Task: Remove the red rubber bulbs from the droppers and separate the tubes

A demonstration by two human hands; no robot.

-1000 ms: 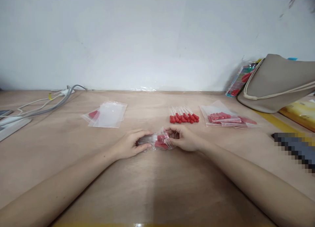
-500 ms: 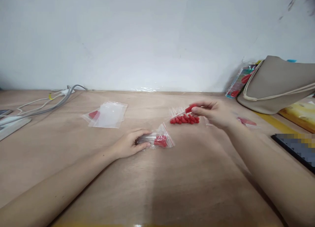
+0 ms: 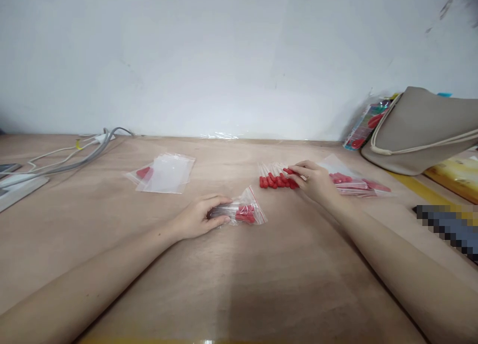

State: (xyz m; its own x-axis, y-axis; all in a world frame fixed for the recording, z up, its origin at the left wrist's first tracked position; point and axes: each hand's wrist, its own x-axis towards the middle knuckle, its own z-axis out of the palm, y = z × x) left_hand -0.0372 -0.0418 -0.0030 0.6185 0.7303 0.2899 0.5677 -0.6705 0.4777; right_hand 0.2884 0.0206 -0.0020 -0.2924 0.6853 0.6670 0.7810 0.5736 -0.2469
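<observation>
My left hand (image 3: 203,215) is wrapped round a small clear zip bag (image 3: 260,212) with a red edge line, lying on the table. Inside are slim clear-tubed droppers, their red bulbs (image 3: 244,214) toward the open-looking right end. Farther back lies a row of droppers (image 3: 274,178), pale tips away from me and red bulbs toward me. At the row's right end my right hand (image 3: 311,179) pinches a dropper by its red bulb (image 3: 288,171); the fingers partly cover the bulbs there.
Flat zip bags (image 3: 166,172) lie at the left, a red piece (image 3: 144,172) beside them. Filled bags (image 3: 360,184) lie behind my right wrist. Cables (image 3: 93,150) run along the left; a grey-brown pouch (image 3: 421,130), a colourful package (image 3: 366,122) and a dark pixelated device (image 3: 448,229) are at the right.
My right hand has moved down and slightly left with a dropper, from above the row to its right end. More of the filled bags now shows. My left hand stays on its bag.
</observation>
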